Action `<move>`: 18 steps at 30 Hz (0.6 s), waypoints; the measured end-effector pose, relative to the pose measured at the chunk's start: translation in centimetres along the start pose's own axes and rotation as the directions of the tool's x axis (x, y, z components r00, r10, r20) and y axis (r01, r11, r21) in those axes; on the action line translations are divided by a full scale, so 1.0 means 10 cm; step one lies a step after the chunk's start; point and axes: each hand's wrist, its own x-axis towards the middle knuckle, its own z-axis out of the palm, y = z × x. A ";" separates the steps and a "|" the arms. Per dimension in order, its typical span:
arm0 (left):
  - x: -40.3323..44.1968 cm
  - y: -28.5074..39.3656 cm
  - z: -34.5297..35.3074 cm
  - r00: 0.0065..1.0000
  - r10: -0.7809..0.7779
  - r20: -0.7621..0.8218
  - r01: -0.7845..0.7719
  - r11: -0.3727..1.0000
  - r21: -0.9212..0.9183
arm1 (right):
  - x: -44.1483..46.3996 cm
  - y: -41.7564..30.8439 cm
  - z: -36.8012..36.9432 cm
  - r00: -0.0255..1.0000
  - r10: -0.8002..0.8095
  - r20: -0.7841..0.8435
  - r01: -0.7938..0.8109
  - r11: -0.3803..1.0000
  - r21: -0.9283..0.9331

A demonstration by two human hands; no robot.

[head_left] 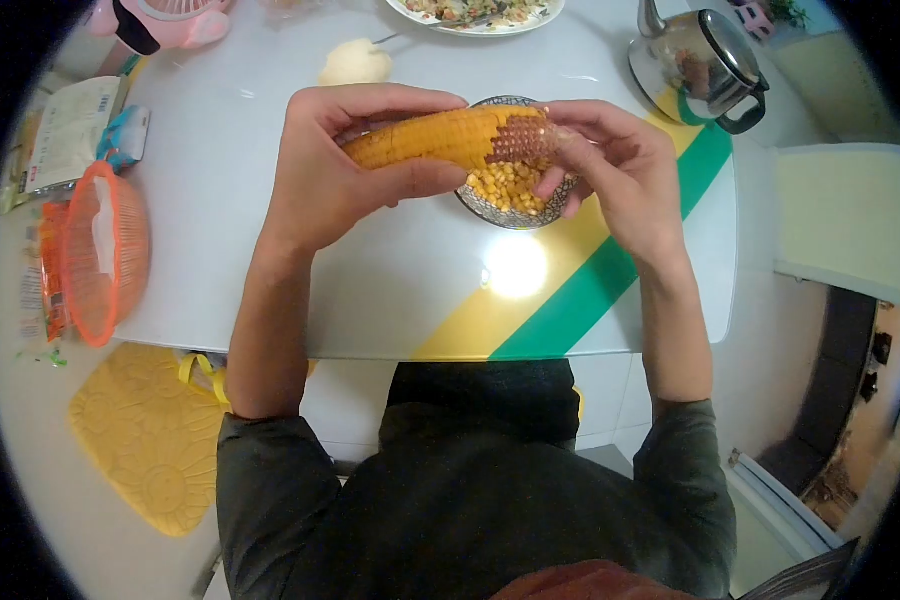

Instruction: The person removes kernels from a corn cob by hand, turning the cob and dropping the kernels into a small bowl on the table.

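Note:
A yellow corn cob (432,138) lies level across the middle of the view, its right end stripped of kernels down to the reddish core. My left hand (345,165) is wrapped round its left half, thumb along the near side. At the bare right end, my right hand (618,165) has its thumb and fingers closed on the cob. Below the cob stands a patterned bowl (495,215) holding loose yellow kernels (510,188); the cob and my right fingers hide part of it.
A steel kettle (715,55) stands at the back right. A plate of food (490,25) and a pale round bun-like item (357,63) are at the back. On the left are an orange basket (135,250), packets (75,135) and a pink object (175,28). A yellow cushion (160,450) sits below.

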 end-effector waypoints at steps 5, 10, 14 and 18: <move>0.01 -0.09 0.02 0.993 -0.119 -0.003 0.118 0.985 -0.127 | 0.00 -0.01 0.00 0.997 0.066 0.035 -0.070 0.993 0.093; 0.00 -0.02 0.04 0.965 -0.256 0.066 0.263 0.916 -0.303 | -0.04 -0.01 -0.01 0.992 -0.005 0.123 -0.017 0.984 0.175; -0.03 -0.01 0.12 0.963 -0.252 0.099 0.271 0.897 -0.349 | -0.07 -0.09 0.02 0.979 -0.050 0.197 0.010 0.980 0.199; -0.02 0.01 0.17 0.967 -0.224 0.121 0.252 0.911 -0.328 | -0.04 0.04 0.01 0.991 -0.078 0.114 0.047 0.967 0.249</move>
